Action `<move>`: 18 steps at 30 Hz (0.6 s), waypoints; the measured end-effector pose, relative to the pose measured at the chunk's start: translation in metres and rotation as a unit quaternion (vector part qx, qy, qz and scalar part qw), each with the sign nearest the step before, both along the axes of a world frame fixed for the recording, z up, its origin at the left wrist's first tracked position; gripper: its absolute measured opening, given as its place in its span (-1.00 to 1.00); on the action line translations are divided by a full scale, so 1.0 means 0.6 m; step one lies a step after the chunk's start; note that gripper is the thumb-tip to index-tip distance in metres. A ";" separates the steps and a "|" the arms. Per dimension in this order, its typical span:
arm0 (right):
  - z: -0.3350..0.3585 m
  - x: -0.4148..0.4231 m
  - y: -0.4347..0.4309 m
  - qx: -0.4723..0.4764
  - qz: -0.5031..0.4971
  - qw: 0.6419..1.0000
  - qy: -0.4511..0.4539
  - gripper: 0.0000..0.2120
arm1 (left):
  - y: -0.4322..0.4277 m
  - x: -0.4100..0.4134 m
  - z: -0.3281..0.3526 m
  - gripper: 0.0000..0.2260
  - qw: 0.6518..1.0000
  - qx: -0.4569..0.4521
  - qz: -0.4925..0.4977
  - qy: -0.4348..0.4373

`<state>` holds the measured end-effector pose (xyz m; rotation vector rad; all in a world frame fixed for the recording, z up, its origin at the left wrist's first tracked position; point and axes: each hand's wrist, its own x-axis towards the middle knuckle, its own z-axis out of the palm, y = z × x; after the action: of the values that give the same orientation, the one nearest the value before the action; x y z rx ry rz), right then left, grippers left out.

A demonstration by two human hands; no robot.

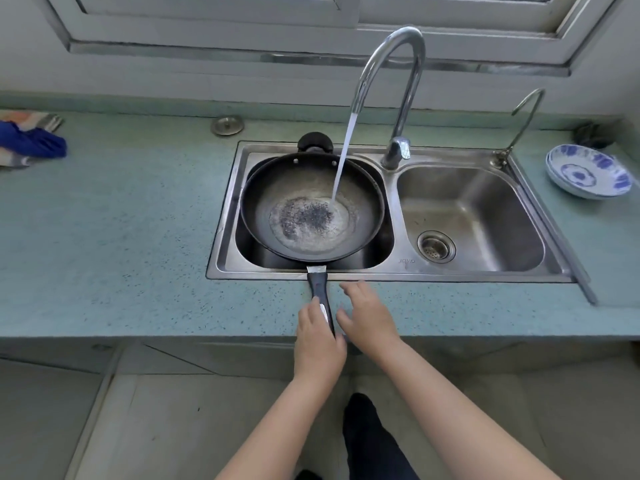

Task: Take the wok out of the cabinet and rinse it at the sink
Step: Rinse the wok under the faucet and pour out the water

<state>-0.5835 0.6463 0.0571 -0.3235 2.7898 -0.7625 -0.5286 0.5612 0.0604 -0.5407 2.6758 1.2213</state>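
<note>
The left hand (318, 336) wraps its fingers around the long black handle (320, 292), steadying the round black metal wok (311, 206) in the left steel sink basin (228, 216) so tap water (343, 161) pools inside. The right hand (369, 317) hovers open beside it, empty.

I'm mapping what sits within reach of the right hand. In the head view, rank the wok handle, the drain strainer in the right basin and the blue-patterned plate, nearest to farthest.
From the right hand:
1. Wok handle, just to its left, beside the fingers.
2. Drain strainer, up and right, in the right basin.
3. Blue-patterned plate, far right on the counter.
</note>
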 end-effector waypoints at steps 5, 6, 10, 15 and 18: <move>0.003 0.005 -0.016 -0.084 -0.064 0.990 -0.097 -0.65 | 0.001 0.000 -0.003 -0.50 0.996 0.064 0.066 -0.011; 0.003 0.003 -0.019 -0.109 -0.089 0.982 -0.124 -0.67 | 0.001 -0.001 -0.003 -0.51 0.994 0.075 0.079 -0.018; 0.002 -0.004 -0.033 -0.241 -0.163 0.930 -0.226 -0.80 | 0.005 -0.003 0.000 -0.55 0.985 0.112 0.121 -0.049; 0.005 -0.007 -0.045 -0.320 -0.184 0.880 -0.299 -0.81 | -0.001 -0.007 0.003 -0.64 0.975 0.166 0.144 -0.036; 0.007 -0.008 -0.049 -0.330 -0.187 0.873 -0.307 -0.75 | -0.011 -0.003 0.000 -0.72 0.964 0.219 0.151 -0.015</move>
<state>-0.5881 0.6170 0.0616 0.3256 1.9313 -1.5768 -0.5306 0.5545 0.0606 -0.9009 2.2405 1.8014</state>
